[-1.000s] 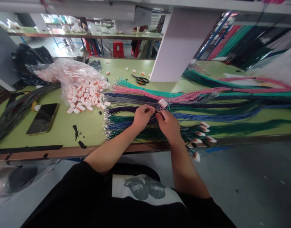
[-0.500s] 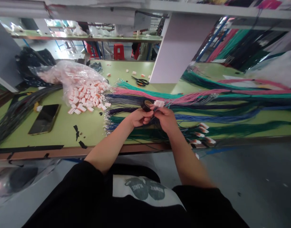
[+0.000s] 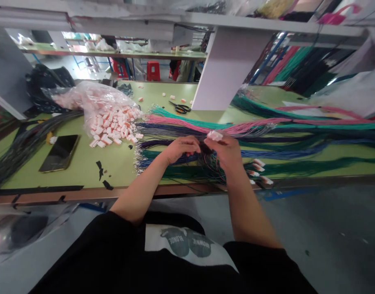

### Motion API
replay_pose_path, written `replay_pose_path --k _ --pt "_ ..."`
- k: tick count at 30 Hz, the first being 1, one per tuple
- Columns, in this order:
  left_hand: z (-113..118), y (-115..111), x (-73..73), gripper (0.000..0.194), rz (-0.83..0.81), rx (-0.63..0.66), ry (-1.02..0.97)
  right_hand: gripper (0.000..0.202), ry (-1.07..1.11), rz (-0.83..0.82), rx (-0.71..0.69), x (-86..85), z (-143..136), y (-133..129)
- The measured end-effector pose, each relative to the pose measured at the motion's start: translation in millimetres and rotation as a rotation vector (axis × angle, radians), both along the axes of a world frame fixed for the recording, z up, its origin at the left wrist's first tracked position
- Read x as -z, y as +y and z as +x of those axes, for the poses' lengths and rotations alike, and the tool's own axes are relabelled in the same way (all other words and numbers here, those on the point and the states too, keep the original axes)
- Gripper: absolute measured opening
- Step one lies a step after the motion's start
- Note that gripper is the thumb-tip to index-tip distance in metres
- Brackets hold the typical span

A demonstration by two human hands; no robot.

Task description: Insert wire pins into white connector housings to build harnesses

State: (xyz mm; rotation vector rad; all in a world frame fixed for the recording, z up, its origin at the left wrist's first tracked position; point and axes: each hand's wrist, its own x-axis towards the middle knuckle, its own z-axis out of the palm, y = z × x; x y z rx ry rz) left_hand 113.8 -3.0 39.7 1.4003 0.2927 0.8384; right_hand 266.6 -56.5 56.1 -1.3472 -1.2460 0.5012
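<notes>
My right hand (image 3: 228, 153) is closed around a white plastic connector (image 3: 215, 135), which sticks out past the thumb and fingertips. Thin wires (image 3: 213, 163) hang below that hand. My left hand (image 3: 183, 150) is just to the left, its fingers bent and drawn together. Between the two hands is a dark patch (image 3: 206, 148), too blurred to tell whether it is the tape roll or wires. Beneath both hands lie bundles of coloured wires, among them a pink bundle (image 3: 172, 121) and a blue bundle (image 3: 267, 154). Finished-looking white-and-orange connectors (image 3: 258, 165) lie right of my right wrist.
A heap of white-and-orange connectors (image 3: 114, 126) spills from a clear bag (image 3: 95, 96) at the left. A phone (image 3: 59, 153), black tape scraps (image 3: 99, 169) and scissors (image 3: 179, 108) lie on the green table (image 3: 86, 175). A white upright panel (image 3: 228, 69) stands behind.
My right hand has moved right with the connector, apart from my left hand. The black tape roll seen at my left fingertips no longer shows clearly. The view has tilted slightly.
</notes>
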Motion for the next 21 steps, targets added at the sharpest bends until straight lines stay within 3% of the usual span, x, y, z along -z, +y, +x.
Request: replay_pose_path --k 2,5,7,9,11,13,16,18,21 --pt "2 -4 -3.8 0.015 0.074 -0.148 0.091 0.024 -0.236 0.03 0.067 -3.6 2 -8" --pt "14 -12 -3.1 0.022 0.182 -0.412 0.24 0.023 -0.435 -0.063 0.114 -2.1 -1 -12" --pt "20 -15 -0.4 0.023 0.225 -0.508 0.284 0.018 -0.488 -0.106 0.127 1.7 -3 -9" --pt "23 -16 1.3 0.028 0.134 -0.541 0.243 0.014 -0.503 -0.122 0.145 4.5 -3 -5" --pt "22 -13 0.4 0.026 -0.071 -0.482 0.171 0.013 -0.498 -0.103 0.157 4.8 -3 -3" --pt "20 -8 -1.9 0.017 -0.277 -0.335 0.138 0.013 -0.497 -0.074 0.124 3.0 -3 -3" --pt "20 1 -2.7 0.038 -0.458 -0.098 0.184 0.015 -0.485 -0.072 0.056 1.0 -6 -3" --pt "22 4 0.4 0.045 -0.504 -0.026 0.186 0.016 -0.453 -0.092 0.055 2.8 -8 -1" --pt "25 -1 7.8 0.049 -0.385 -0.109 0.136 0.019 -0.254 -0.118 0.101 10.0 -6 5"
